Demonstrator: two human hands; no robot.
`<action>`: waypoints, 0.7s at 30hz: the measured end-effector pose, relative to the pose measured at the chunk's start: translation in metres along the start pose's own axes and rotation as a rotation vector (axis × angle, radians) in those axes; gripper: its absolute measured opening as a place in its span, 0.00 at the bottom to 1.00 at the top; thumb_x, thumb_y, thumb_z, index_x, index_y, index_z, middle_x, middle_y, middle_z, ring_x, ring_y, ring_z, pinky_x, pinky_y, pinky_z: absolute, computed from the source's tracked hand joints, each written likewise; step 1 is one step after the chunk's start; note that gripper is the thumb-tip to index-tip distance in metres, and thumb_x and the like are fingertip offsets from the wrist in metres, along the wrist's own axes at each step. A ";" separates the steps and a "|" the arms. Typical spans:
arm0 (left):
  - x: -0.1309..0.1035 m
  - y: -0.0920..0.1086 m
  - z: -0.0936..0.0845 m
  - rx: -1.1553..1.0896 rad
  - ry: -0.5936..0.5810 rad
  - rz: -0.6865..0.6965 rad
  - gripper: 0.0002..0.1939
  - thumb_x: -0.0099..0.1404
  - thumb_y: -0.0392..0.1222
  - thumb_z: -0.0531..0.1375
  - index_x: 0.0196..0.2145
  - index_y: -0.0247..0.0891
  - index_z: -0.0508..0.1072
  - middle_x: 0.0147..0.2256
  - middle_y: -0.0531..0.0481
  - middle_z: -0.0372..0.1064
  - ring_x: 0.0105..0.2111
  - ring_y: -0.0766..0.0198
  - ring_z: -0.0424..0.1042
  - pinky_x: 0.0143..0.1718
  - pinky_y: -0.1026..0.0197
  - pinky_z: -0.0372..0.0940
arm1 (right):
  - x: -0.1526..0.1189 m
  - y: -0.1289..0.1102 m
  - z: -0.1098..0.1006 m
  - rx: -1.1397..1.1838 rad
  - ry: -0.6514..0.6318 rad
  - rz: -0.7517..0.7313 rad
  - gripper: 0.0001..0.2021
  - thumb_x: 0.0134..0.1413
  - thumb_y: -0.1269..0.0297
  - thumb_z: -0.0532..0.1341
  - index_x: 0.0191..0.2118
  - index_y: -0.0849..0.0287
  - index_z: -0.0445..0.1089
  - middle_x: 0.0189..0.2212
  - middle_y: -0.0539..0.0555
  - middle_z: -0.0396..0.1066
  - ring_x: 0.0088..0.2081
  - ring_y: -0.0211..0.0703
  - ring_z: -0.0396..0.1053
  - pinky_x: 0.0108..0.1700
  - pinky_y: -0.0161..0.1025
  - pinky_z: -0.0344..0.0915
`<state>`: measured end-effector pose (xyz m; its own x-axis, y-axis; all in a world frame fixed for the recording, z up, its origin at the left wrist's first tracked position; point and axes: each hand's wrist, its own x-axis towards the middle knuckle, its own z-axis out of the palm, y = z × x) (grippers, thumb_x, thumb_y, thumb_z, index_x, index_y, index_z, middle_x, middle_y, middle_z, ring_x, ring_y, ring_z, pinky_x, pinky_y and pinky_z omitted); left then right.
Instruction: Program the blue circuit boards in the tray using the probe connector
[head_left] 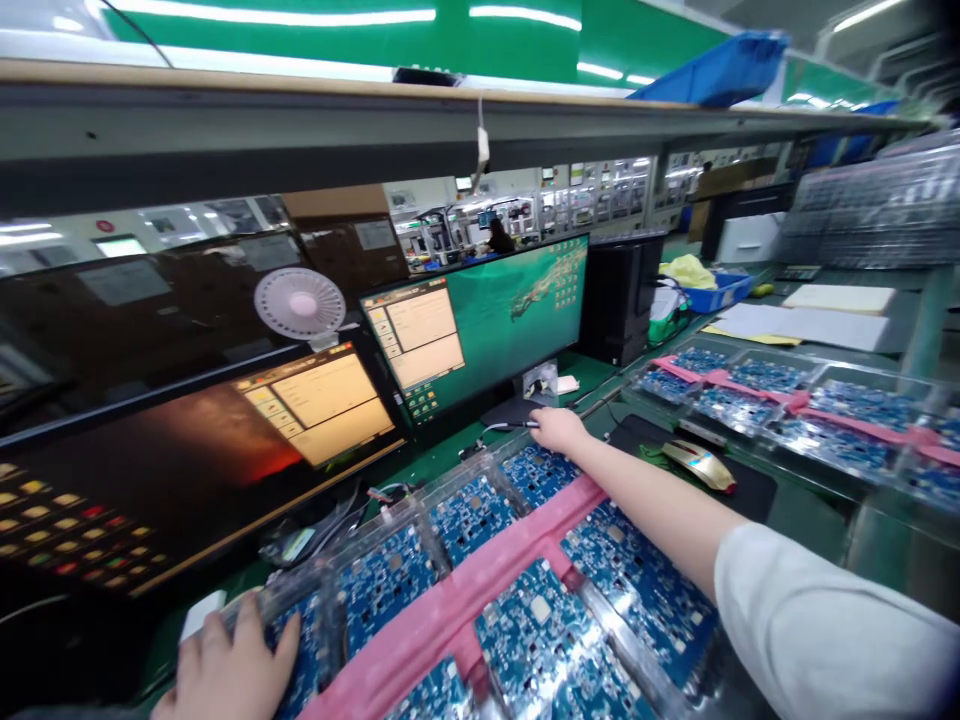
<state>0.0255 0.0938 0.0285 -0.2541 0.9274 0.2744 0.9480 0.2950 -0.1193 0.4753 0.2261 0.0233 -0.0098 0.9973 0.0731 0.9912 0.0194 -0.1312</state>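
A clear tray (432, 540) with blue circuit boards (517, 640) and a pink strip (480, 585) lies on the green bench (806, 545). The left hand (229, 665) is at its left end, fingers spread. The right hand (561, 431) is beyond, fingertips at a thin cable (504, 427); I cannot tell whether they grip it.

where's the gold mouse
In the head view's right half, the gold mouse lies on the black mat, between the right forearm and a tray of blue boards.
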 end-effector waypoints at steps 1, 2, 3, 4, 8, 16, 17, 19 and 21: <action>-0.004 0.005 -0.008 0.073 0.013 -0.017 0.29 0.59 0.52 0.42 0.53 0.30 0.57 0.51 0.32 0.53 0.51 0.43 0.51 0.45 0.45 0.51 | 0.000 0.000 0.001 0.003 -0.006 -0.001 0.14 0.59 0.60 0.52 0.45 0.65 0.61 0.40 0.55 0.60 0.40 0.40 0.61 0.43 0.43 0.62; -0.008 0.009 -0.015 0.122 0.016 -0.027 0.28 0.59 0.52 0.42 0.52 0.31 0.58 0.51 0.33 0.53 0.51 0.45 0.51 0.45 0.46 0.52 | -0.001 0.001 0.003 0.007 -0.011 -0.003 0.14 0.59 0.59 0.52 0.45 0.65 0.61 0.40 0.55 0.60 0.40 0.40 0.61 0.43 0.43 0.61; -0.011 0.013 -0.020 0.152 0.016 -0.033 0.28 0.60 0.51 0.43 0.52 0.31 0.58 0.51 0.33 0.53 0.52 0.46 0.51 0.44 0.47 0.53 | -0.001 0.002 0.004 0.012 -0.017 -0.008 0.14 0.59 0.59 0.52 0.45 0.65 0.61 0.39 0.55 0.61 0.40 0.40 0.61 0.43 0.43 0.61; -0.014 0.015 -0.023 0.164 0.025 -0.040 0.27 0.60 0.50 0.44 0.52 0.31 0.58 0.52 0.33 0.53 0.52 0.46 0.51 0.44 0.47 0.53 | -0.001 0.003 0.006 0.017 -0.021 -0.015 0.14 0.59 0.59 0.52 0.45 0.65 0.61 0.39 0.55 0.61 0.39 0.40 0.61 0.43 0.43 0.61; -0.023 0.016 -0.020 0.128 0.028 -0.041 0.27 0.59 0.49 0.45 0.52 0.29 0.58 0.52 0.30 0.52 0.52 0.43 0.50 0.43 0.46 0.52 | 0.000 0.008 0.015 0.042 -0.033 -0.058 0.14 0.57 0.60 0.53 0.45 0.64 0.62 0.39 0.56 0.62 0.40 0.42 0.62 0.42 0.42 0.59; -0.034 0.009 -0.010 0.120 -0.036 -0.101 0.32 0.57 0.54 0.48 0.56 0.36 0.51 0.56 0.37 0.47 0.56 0.47 0.44 0.48 0.49 0.47 | 0.010 0.029 0.035 0.044 -0.065 -0.129 0.16 0.53 0.61 0.50 0.45 0.62 0.64 0.40 0.63 0.64 0.38 0.47 0.64 0.37 0.38 0.57; -0.035 0.009 -0.010 0.113 -0.042 -0.104 0.33 0.57 0.55 0.48 0.56 0.36 0.51 0.57 0.37 0.46 0.56 0.47 0.44 0.48 0.49 0.47 | 0.011 0.031 0.037 0.040 -0.070 -0.127 0.16 0.53 0.61 0.50 0.45 0.62 0.64 0.40 0.63 0.64 0.37 0.47 0.65 0.37 0.38 0.57; -0.036 0.009 -0.009 0.102 -0.048 -0.108 0.33 0.58 0.55 0.48 0.56 0.36 0.50 0.57 0.38 0.45 0.56 0.47 0.43 0.49 0.49 0.46 | 0.014 0.034 0.040 0.037 -0.077 -0.124 0.16 0.53 0.60 0.50 0.45 0.61 0.64 0.41 0.63 0.64 0.36 0.46 0.65 0.36 0.38 0.57; -0.036 0.009 -0.009 0.093 -0.047 -0.109 0.32 0.58 0.55 0.47 0.56 0.36 0.50 0.57 0.37 0.44 0.56 0.46 0.43 0.49 0.48 0.46 | 0.016 0.036 0.042 0.043 -0.079 -0.123 0.16 0.52 0.60 0.50 0.44 0.60 0.64 0.41 0.63 0.64 0.35 0.46 0.65 0.35 0.37 0.57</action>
<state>0.0454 0.0606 0.0262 -0.3656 0.8978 0.2455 0.8928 0.4128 -0.1801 0.5048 0.2459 -0.0215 -0.1433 0.9896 0.0132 0.9752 0.1435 -0.1683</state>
